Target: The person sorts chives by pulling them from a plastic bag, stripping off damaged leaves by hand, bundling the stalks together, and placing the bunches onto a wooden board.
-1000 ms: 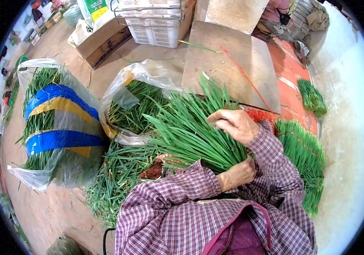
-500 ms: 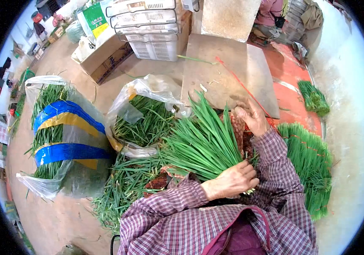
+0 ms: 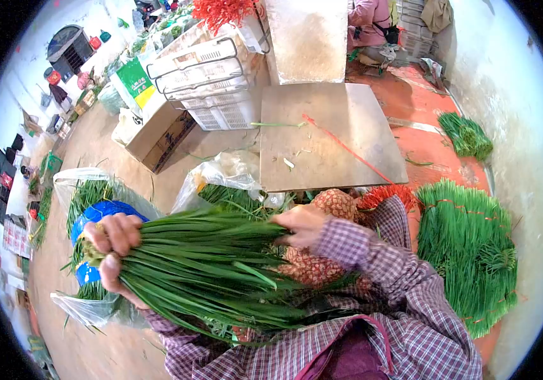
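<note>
A large bunch of garlic chives (image 3: 202,266) lies sideways in front of me, pale cut ends at the left and long green leaves fanning right. My left hand (image 3: 116,247) is wrapped round the bunch near those ends. At the upper right of the leaves, my right hand (image 3: 303,225) is closed on leaf tips, slightly blurred. Beneath my right forearm shows a red-and-cream patterned cloth (image 3: 313,259). Behind the bunch, an open clear plastic bag (image 3: 221,174) holds more chives. A blue-taped bundle (image 3: 108,210) is partly hidden by my left hand.
A flat board (image 3: 328,136) lies ahead with a red tie strip (image 3: 347,145) on it. Tied chives (image 3: 468,253) are stacked at right, a smaller bunch (image 3: 465,136) beyond. White crates (image 3: 211,82) and a cardboard box (image 3: 157,139) stand ahead. Another person (image 3: 370,25) is at the back.
My left hand has swung the chives from the right over to the left, turning the cut ends leftward. My right hand, open before, has come down onto the leaf tips. The view has tilted up.
</note>
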Available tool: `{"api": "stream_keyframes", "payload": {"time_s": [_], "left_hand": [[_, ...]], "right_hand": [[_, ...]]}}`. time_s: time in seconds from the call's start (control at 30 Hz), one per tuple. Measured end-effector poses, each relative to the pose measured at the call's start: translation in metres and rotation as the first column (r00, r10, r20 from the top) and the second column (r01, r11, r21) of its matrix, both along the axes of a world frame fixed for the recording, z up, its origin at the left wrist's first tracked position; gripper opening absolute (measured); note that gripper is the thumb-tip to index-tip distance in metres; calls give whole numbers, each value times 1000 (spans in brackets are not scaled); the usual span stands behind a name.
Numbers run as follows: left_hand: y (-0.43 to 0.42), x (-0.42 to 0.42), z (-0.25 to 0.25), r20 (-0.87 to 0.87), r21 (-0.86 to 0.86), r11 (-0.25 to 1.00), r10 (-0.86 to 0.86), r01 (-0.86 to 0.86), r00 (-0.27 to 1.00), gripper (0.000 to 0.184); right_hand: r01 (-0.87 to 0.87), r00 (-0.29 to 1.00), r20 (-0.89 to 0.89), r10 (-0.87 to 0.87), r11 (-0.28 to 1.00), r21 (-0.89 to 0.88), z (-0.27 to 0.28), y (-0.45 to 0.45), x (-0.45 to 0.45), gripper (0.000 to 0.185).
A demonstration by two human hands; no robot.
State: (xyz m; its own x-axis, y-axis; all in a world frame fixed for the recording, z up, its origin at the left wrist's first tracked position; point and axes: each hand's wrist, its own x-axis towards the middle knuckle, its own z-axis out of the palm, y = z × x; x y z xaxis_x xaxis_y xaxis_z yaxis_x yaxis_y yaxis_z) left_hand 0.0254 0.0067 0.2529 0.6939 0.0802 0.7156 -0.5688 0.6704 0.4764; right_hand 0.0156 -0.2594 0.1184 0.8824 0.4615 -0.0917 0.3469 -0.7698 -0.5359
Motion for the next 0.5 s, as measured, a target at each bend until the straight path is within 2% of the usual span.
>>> {"api": "stream_keyframes", "payload": {"time_s": [0.03, 0.1, 0.13, 0.17, 0.2, 0.23, 0.27, 0.3, 0.37, 0.4, 0.43, 0.5], "left_hand": [[-3, -3, 7, -33, -41, 995, 89, -90, 996, 25], [4, -2, 12, -30, 82, 975, 211, -208, 977, 22], [0, 0, 15, -27, 81, 975, 210, -207, 977, 22], [-8, 3, 19, -62, 101, 954, 291, -284, 955, 22], [-12, 6, 22, -92, 123, 926, 370, -358, 924, 21], [-10, 17, 19, -106, 116, 934, 351, -339, 930, 22], [-22, 22, 21, -169, 34, 962, 274, -272, 947, 22], [-36, 27, 24, -228, -49, 977, 190, -206, 955, 22], [-54, 50, 18, -294, -12, 981, 181, -193, 938, 27], [-66, 59, 16, -278, 98, 974, 222, -202, 934, 30], [-82, 68, 11, -259, 209, 955, 262, -211, 930, 32], [-121, 92, -10, -336, 87, 996, 13, 18, 942, 25]], "right_hand": [[7, 956, 292, -22, 999, 54, -20, -23, 5, 33], [197, 904, 300, -306, 918, 344, -23, -70, 22, 20], [403, 844, 238, -481, 861, 310, -16, -93, 29, 21], [540, 729, 309, -611, 790, 290, -19, -117, 39, 24], [611, 663, 343, -665, 746, 264, -46, -153, 61, 33], [712, 620, 410, -668, 699, 63, -45, -172, 65, 37], [785, 586, 478, -654, 605, -136, -46, -185, 67, 43], [784, 586, 477, -655, 606, -132, -50, -196, 66, 43], [809, 585, 413, -698, 541, -231, -58, -211, 66, 49], [804, 589, 393, -706, 559, -202, -54, -213, 64, 39], [804, 590, 392, -706, 561, -198, -59, -219, 66, 39], [759, 650, 302, -697, 612, -222, -67, -231, 69, 32]]}}
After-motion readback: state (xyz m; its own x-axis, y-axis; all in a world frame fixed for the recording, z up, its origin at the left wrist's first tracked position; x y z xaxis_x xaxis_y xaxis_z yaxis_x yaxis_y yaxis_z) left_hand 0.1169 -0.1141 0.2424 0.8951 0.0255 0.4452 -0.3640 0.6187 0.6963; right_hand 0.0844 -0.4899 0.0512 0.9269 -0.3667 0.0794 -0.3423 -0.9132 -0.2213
